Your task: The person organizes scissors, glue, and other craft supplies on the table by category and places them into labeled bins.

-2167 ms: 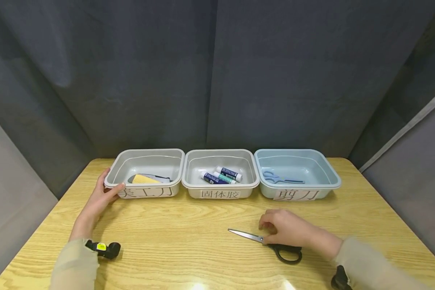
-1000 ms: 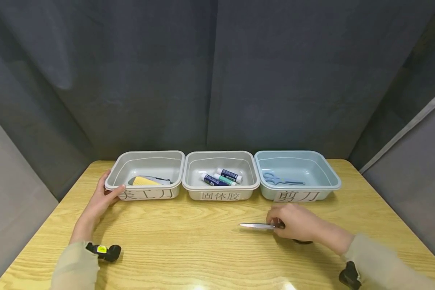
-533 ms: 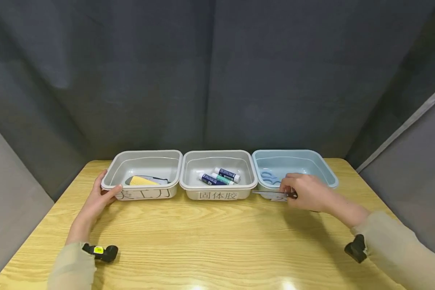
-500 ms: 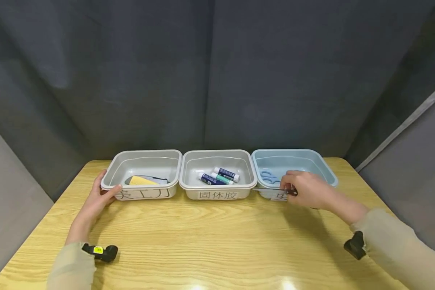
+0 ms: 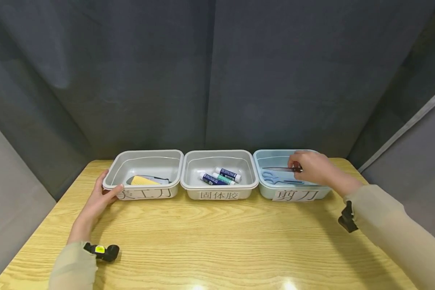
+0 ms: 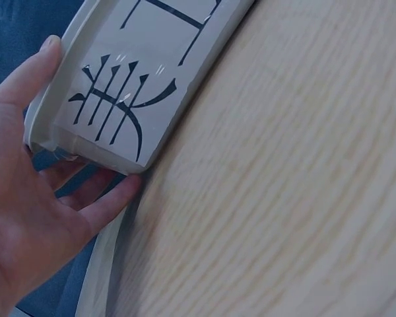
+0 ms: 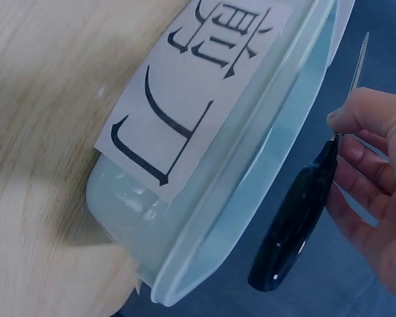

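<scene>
My right hand pinches a pair of black-handled scissors near the pivot, thumb against fingers. Over the light blue bin the scissors lie roughly level, blades pointing left and the handle hanging back past the fingers. Below them, inside that bin, rest blue scissors. On the far left, my left hand grips the corner of a grey bin, its thumb on the front rim and the other fingers round the side. In this bin are a yellow utility knife and a grey utility knife.
Between the two outer bins stands another grey bin, holding several glue sticks. All the bins stand in a row along the back of the wooden table, with Chinese labels on their fronts. A dark curtain hangs behind.
My right hand has picked up the black-handled scissors from the table and carried them up and away from me, over the blue bin. The left hand stays at the left bin's corner.
</scene>
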A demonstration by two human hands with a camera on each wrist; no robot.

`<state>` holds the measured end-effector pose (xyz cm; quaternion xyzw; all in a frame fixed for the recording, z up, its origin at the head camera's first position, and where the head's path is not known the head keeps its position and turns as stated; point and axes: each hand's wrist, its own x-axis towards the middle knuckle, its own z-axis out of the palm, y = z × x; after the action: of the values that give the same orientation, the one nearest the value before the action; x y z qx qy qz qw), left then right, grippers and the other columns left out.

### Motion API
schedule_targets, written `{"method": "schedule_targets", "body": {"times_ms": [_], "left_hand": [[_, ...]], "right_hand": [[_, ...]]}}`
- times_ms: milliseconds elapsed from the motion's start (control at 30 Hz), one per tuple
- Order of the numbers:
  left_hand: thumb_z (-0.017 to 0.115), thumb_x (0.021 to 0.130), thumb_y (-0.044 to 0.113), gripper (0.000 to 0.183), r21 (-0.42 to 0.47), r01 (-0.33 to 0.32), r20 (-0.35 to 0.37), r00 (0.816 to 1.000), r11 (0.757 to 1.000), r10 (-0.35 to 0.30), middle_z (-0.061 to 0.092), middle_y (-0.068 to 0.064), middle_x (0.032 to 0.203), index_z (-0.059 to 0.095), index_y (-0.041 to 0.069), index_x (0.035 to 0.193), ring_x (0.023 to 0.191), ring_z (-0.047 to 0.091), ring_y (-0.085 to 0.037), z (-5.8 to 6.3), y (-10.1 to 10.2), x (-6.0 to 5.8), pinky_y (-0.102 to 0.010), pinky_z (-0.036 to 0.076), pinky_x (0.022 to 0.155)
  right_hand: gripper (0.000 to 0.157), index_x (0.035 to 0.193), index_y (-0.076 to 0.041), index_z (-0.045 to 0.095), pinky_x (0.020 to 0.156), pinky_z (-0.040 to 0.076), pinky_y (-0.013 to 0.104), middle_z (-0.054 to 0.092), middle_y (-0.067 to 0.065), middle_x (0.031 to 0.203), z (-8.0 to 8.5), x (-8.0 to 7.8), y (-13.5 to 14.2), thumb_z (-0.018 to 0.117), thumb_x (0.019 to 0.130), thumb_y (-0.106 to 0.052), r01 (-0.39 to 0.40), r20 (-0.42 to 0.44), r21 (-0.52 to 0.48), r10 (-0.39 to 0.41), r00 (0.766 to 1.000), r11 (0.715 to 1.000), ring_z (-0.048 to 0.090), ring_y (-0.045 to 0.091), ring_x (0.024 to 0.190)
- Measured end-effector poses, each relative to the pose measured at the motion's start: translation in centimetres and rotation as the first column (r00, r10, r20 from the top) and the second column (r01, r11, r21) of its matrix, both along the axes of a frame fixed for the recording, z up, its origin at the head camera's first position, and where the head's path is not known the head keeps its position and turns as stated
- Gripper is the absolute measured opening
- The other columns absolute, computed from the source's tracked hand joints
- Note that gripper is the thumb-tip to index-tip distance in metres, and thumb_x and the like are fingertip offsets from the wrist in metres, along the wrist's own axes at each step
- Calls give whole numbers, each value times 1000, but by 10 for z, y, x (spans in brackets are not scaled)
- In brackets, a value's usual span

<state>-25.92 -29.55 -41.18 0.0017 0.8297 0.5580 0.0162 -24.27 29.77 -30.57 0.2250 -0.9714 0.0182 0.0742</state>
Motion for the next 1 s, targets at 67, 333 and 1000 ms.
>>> {"method": "schedule_targets", "body": {"times_ms": [67, 333, 1000], "left_hand": [[54, 89, 39, 88, -8, 0, 2, 1000, 1000, 0, 1, -19, 151, -13, 23, 145, 132, 20, -35, 0, 0, 1, -31, 39, 98], [54, 89, 40, 89, 0, 8, 11, 1000, 1000, -8, -1, -17, 151, -14, 26, 145, 133, 18, -35, 0, -1, 0, -47, 30, 103], [55, 88, 40, 89, 5, -10, 3, 1000, 1000, 10, 2, -18, 151, -12, 26, 145, 132, 20, -33, 0, 0, 1, -43, 33, 102]], "right_hand": [[13, 83, -14, 63, 56, 39, 30, 54, -2, 77, -2, -6, 2, 67, 71, -10, 14, 14, 8, -14, 1000, 1000, 46, 12, 65], [15, 88, -11, 64, 59, 43, 35, 57, 1, 79, -12, -30, 9, 68, 73, -11, 86, 94, 13, -87, 992, 996, 49, 16, 68], [4, 81, -11, 62, 58, 43, 35, 59, 3, 77, -54, -64, 12, 64, 77, -10, 201, 238, 83, -215, 947, 976, 50, 19, 68]]}}
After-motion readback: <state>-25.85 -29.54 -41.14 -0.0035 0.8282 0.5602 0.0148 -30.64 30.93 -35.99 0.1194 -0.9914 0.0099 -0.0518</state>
